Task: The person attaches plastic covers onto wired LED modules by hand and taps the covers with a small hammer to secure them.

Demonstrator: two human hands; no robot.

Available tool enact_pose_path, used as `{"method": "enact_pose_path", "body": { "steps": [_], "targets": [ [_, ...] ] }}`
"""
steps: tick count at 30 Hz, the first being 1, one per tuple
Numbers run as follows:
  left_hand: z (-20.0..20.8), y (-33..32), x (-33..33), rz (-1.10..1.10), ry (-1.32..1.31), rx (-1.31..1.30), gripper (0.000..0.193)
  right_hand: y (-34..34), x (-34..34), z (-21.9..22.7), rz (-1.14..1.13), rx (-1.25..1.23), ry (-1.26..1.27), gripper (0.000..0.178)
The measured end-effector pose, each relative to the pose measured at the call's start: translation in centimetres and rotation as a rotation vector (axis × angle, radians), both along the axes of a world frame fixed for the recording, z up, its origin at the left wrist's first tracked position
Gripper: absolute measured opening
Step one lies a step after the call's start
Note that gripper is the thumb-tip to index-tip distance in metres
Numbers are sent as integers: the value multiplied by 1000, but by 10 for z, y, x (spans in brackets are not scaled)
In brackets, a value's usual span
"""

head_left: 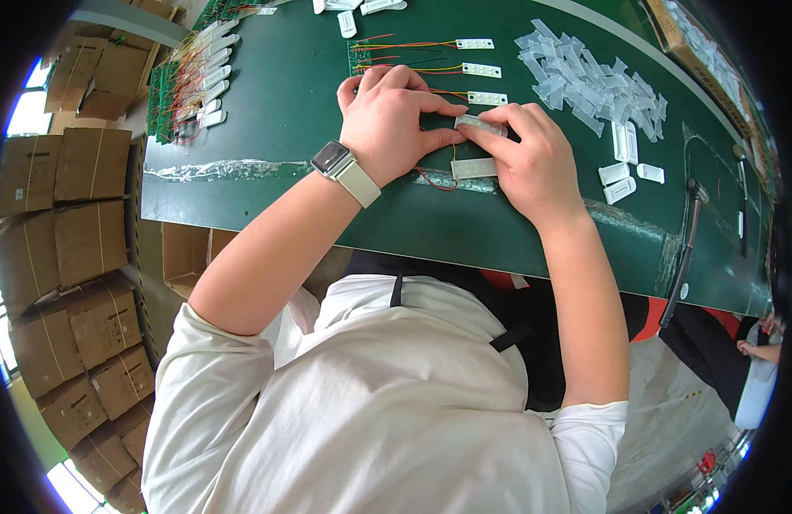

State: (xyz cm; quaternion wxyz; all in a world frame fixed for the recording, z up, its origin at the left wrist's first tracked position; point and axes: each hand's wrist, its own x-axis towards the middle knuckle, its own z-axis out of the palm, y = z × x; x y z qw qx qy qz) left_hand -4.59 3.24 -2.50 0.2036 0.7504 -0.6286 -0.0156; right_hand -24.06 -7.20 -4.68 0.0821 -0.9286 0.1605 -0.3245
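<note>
“One green worktable (276, 124); one heap of clear pieces (587, 81), far right, probably set within easy reach of the right hand (537, 163). Centre?”

“On my remote feed: right hand pinching one pale slim piece (481, 127), likely to steady it; left hand (385, 120) part-curled, thumb and index slightly parted around its left end. Whether that grips, I cannot tell.”
</note>
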Motion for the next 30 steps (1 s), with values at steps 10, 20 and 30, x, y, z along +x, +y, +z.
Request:
{"method": "enact_pose_path", "body": {
  "steps": [10, 20, 30],
  "targets": [
    [-3, -2, 2, -14, 15, -42, 31, -15, -2, 19, 107, -30, 122, 21],
    [-2, 6, -2, -11, 4, -62, 35, -44, 3, 15, 380, 54, 126, 25],
    [17, 2, 9, -109, 110, 56, 37, -48, 2, 15, 406, -57, 156, 33]
  ]
}}
